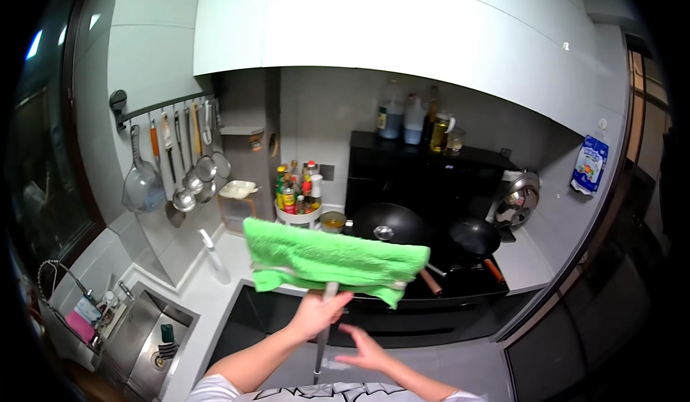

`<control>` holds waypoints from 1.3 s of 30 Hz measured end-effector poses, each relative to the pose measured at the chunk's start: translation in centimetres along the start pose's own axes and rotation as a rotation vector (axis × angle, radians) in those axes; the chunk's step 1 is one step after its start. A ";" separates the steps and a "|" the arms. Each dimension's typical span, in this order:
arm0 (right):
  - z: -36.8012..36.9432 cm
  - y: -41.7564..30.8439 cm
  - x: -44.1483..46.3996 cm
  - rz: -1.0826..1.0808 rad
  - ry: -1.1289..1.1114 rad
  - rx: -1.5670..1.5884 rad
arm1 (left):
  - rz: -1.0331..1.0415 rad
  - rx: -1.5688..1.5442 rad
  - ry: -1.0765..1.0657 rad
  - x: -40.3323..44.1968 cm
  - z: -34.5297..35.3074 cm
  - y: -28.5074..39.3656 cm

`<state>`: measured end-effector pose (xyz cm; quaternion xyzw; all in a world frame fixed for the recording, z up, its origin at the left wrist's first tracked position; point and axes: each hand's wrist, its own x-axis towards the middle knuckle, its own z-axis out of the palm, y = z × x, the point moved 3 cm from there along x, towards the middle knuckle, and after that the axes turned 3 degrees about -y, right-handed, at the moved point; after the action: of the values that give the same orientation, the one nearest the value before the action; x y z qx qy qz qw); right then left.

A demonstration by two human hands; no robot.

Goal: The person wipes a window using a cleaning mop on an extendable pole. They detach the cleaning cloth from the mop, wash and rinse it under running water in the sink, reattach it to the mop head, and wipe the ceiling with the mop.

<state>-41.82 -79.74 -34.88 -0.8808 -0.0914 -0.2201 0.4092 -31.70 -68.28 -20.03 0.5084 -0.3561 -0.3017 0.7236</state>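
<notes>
A flat mop with a fluffy green cloth head (334, 254) is held up in front of me, its head spread wide before the stove. My left hand (315, 316) is closed round its grey pole (320, 352) just below the head. The pole runs down toward my body. To the right of the pole, my right hand (368, 350) has its fingers apart and holds nothing. Parts of the counter edge and stove front are hidden behind the green cloth.
A wok (388, 222) and a frying pan (474, 238) sit on the black stove. Seasoning bottles (298, 193) stand at the back. Ladles and strainers (183, 199) hang at left, above a white spray bottle (214, 258) and steel sink (136, 355). White cupboards (402, 28) overhang.
</notes>
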 end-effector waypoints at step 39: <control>-20.0 10.8 1.9 0.112 0.300 0.632 | 0.662 0.378 -0.149 26.2 25.8 21.2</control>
<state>-42.70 -102.05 -30.00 -0.6723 -0.0456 -0.2850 0.6817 -36.56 -96.32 11.51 0.4671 -0.6018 -0.0168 0.6476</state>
